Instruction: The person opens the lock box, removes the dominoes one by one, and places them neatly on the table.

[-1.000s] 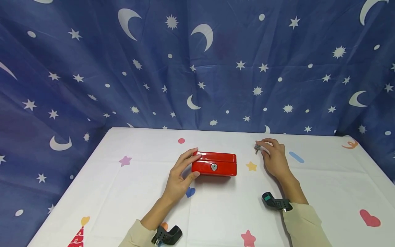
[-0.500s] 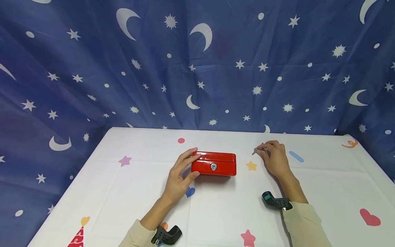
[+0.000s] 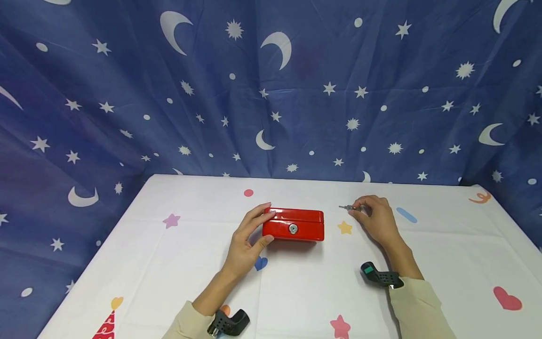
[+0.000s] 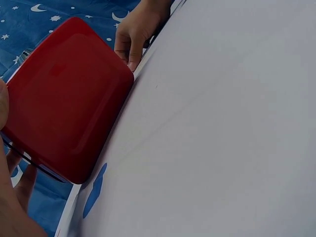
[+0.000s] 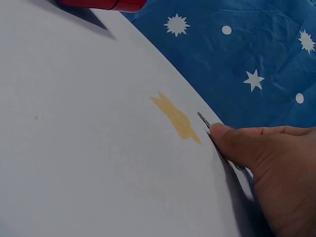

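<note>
While the left hand [image 3: 245, 249] holds the left end of a closed red box [image 3: 307, 232], its fingers spread across the top and its thumb at the near lower corner, the right hand [image 3: 378, 221] pinches a small metal key [image 3: 346, 207] between thumb and index finger. The box sits near the middle of a white tabletop [image 3: 305, 287], with a round silver lock [image 3: 293, 229] on the side that faces the person. Well apart from that lock, off to the right of the box, the key lies level with its tip pointing left; whether it touches the tabletop cannot be told. A yellow star [image 3: 345, 228] printed on the surface lies just on the near side of the key, between the box and the right hand, and a blue heart [image 3: 261, 263] shows beside the left thumb. Farther right is a printed blue bar [image 3: 407, 215], and a purple star [image 3: 171, 221] lies well to the left. Both forearms wear beige sleeves [image 3: 419, 306], and a black wrist device [image 3: 381, 278] sits at each wrist. Behind the tabletop hangs a blue curtain [image 3: 302, 113] patterned with white moons, stars and dots.
</note>
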A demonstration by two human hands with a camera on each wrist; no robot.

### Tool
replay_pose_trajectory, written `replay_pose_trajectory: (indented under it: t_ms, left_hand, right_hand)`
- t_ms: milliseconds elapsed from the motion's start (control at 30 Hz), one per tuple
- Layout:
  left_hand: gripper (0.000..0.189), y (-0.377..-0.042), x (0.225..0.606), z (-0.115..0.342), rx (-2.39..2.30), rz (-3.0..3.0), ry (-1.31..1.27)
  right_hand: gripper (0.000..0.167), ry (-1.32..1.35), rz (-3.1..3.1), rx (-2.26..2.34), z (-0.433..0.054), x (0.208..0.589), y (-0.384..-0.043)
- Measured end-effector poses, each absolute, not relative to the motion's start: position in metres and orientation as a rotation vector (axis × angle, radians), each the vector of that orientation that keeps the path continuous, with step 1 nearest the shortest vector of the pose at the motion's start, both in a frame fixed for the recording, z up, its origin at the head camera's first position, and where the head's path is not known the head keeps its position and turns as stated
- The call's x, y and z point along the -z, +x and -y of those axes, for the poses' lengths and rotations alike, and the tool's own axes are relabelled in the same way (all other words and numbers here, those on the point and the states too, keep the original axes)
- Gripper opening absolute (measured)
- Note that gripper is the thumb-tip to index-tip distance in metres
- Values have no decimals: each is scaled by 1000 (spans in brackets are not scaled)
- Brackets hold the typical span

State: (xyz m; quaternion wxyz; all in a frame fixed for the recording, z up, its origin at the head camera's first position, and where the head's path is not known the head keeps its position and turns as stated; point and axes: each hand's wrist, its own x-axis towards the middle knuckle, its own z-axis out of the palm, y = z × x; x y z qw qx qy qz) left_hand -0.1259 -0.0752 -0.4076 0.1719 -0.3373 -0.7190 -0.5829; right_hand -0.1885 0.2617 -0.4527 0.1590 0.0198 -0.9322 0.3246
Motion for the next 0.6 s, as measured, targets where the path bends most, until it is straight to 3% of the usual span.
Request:
replay_pose_trajectory:
  t_ms: [167,600]
  left_hand:
    - [50,-126,408,75,1648,2042,-955]
    - [50,-126,407,75,1651,2041,-957]
  right_hand:
    - [25,89,2673,-911,-262,452,-187]
    - [34,67,2804,-923,-264,453,-188]
